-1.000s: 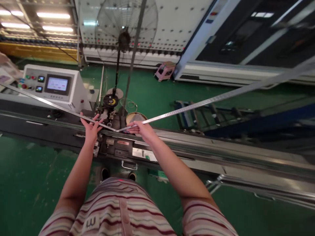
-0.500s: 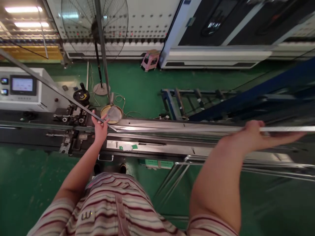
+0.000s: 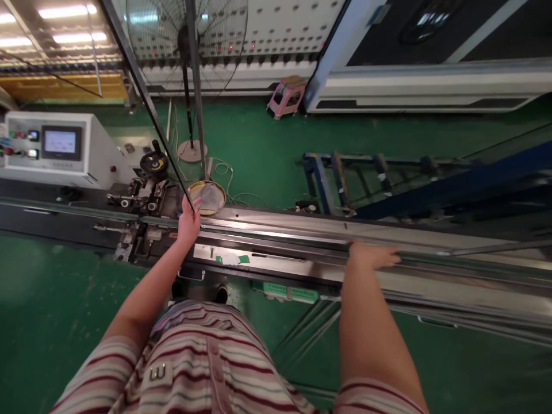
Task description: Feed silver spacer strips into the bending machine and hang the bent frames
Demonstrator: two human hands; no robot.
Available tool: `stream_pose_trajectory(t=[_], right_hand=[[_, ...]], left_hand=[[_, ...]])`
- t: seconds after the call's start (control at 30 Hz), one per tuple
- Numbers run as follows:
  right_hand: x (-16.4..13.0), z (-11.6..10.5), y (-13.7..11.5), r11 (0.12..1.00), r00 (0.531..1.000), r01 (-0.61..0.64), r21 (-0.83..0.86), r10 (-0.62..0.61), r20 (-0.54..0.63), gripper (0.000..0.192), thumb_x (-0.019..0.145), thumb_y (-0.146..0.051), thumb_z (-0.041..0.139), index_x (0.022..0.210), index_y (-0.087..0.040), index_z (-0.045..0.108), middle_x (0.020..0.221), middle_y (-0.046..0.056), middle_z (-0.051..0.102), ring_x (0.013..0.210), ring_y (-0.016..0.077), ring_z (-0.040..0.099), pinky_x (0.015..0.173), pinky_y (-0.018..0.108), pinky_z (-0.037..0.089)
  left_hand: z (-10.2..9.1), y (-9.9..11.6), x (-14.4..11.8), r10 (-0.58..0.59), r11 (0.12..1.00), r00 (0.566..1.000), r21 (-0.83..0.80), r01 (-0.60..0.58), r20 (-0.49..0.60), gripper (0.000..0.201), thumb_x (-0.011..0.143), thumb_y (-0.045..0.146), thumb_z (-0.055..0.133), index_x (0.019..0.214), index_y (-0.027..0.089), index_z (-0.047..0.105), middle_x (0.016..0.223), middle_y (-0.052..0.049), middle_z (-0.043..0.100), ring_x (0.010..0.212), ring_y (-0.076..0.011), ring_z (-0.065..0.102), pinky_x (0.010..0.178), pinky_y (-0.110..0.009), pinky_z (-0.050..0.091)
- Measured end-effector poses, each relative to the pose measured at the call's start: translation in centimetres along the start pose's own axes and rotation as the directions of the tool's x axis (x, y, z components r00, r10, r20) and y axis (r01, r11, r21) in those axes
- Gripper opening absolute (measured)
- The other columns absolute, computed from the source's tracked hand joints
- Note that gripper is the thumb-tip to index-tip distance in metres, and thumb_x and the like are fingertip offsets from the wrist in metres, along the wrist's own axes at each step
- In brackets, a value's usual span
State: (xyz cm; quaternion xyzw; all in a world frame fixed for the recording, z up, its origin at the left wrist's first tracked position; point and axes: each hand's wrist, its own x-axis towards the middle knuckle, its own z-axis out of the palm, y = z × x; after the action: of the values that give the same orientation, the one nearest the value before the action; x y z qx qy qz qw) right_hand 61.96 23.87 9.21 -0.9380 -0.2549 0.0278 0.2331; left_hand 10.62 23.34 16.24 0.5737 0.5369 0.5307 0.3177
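Note:
A long thin metal strip point(image 3: 149, 109) is bent at a corner. My left hand point(image 3: 190, 221) grips it right at the bend, above the bending head point(image 3: 146, 201) of the long machine. One leg of the strip rises steeply up and left, out of the top of the view. The other leg point(image 3: 487, 249) lies low along the machine's steel rail point(image 3: 280, 230) to the right. My right hand point(image 3: 373, 256) is closed over that leg on the rail, arm stretched out.
A white control console with a lit screen point(image 3: 60, 144) stands at the left. Behind the machine are a pedestal fan point(image 3: 190, 40), a round pan point(image 3: 209, 196), a pink stool point(image 3: 287, 95) and a blue rack point(image 3: 340, 172) on the green floor.
The strip's left leg has swung from shallow to steep. My right hand slid out along the right leg and brought it down onto the rail. My left hand stayed at the bend.

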Motion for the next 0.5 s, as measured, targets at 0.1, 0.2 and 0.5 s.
stream_pose_trajectory(t=[0.1,0.2,0.5], right_hand=[[-4.2,2.4,-0.7,0.98,0.978,-0.177,-0.086,0.185,0.092,0.095,0.073,-0.042,0.069,0.151,0.001,0.036,0.148,0.04,0.034,0.142,0.0496,0.033,0.113,0.061,0.032],[-9.1,4.0,-1.8,0.982,0.991,0.073,-0.173,-0.052,0.123,0.079,0.082,-0.046,0.059,0.142,0.003,0.049,0.148,0.038,0.038,0.142,0.0476,0.031,0.111,0.063,0.032],[-21.6,5.8,-7.8,0.913,0.933,0.353,-0.202,-0.33,0.142,0.067,0.092,-0.048,0.04,0.131,0.002,0.061,0.135,0.034,0.056,0.129,0.0447,0.044,0.102,0.067,0.033]], left_hand=[[-3.8,-0.8,0.6,-0.009,0.999,1.0,0.041,0.01,-0.014,0.074,0.095,0.021,0.052,0.158,0.026,0.015,0.134,-0.016,0.061,0.115,-0.0245,0.066,0.103,-0.042,0.051],[-8.1,-1.8,1.3,-0.016,0.997,1.0,0.078,0.017,-0.017,0.073,0.093,0.018,0.054,0.158,0.025,0.02,0.134,-0.015,0.062,0.114,-0.0238,0.067,0.105,-0.043,0.05],[-21.8,-5.8,4.1,-0.015,0.988,0.995,0.154,0.03,-0.094,0.073,0.092,0.017,0.055,0.156,0.022,0.021,0.134,-0.015,0.062,0.11,-0.0229,0.068,0.104,-0.041,0.051]])
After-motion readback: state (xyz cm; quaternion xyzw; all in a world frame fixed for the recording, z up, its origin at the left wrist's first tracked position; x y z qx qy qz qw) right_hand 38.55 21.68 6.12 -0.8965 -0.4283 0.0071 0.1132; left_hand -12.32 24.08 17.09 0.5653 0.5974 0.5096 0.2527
